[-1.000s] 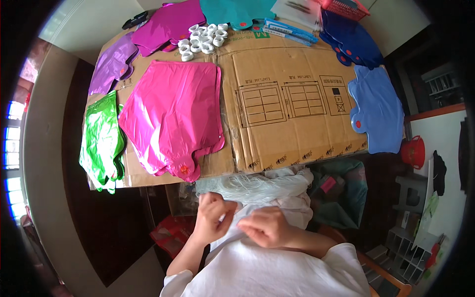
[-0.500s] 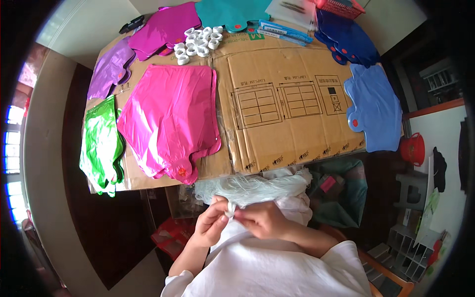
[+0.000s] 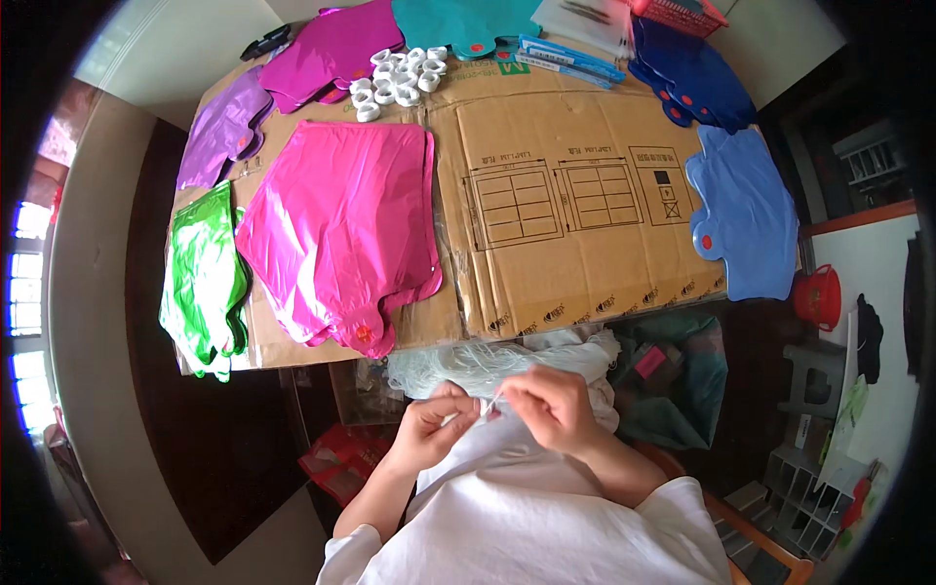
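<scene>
Both my hands are up in front of my lap, just below the table's near edge. In the closed fingers of my left hand (image 3: 429, 429) is a small white string coil (image 3: 486, 408). A thin strand runs from it to my right hand (image 3: 554, 411), whose thumb and fingertips are pinched together on it. Behind the hands a loose bundle of pale, glossy string (image 3: 448, 369) lies across my lap. On the table several similar small white coils (image 3: 403, 80) sit in a cluster.
A cardboard sheet (image 3: 585, 268) covers the table. On it lie foil balloons: pink (image 3: 341, 234), green (image 3: 203, 283), purple (image 3: 224, 132), magenta (image 3: 331, 54), teal (image 3: 468, 24), dark blue (image 3: 687, 73) and light blue (image 3: 749, 214). Blue packets (image 3: 570, 63) lie at the back.
My right hand has moved up and to the right, drawing a strand away from the white coil. My left hand has shifted slightly right, and the view has moved a little.
</scene>
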The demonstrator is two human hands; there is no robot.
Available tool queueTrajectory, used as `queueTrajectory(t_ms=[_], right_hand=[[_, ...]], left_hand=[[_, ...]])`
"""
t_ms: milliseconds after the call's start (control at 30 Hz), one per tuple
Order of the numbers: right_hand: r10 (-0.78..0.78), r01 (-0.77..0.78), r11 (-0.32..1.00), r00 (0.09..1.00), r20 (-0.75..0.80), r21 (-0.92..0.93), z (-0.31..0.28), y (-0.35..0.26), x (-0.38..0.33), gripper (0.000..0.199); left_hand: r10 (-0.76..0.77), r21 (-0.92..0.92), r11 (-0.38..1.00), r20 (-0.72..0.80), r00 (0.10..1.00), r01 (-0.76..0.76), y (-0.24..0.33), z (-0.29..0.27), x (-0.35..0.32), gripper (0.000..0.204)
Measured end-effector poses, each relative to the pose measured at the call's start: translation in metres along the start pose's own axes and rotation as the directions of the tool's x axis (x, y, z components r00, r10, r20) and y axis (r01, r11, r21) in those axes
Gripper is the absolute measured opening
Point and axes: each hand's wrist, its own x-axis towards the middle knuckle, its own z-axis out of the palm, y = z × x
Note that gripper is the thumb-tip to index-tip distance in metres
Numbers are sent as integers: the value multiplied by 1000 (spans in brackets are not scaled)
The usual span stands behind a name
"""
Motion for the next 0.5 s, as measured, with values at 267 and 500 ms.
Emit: queueTrajectory(t_ms=[267,500], right_hand=[[61,-54,995,995,-81,87,3,18,2,8],[-145,144,988,989,-10,-60,-4,3,5,6]], left_hand=[[-176,-227,952,134,975,203,13,0,2,17],[-300,-263,915,63,952,306,0,5,5,17]])
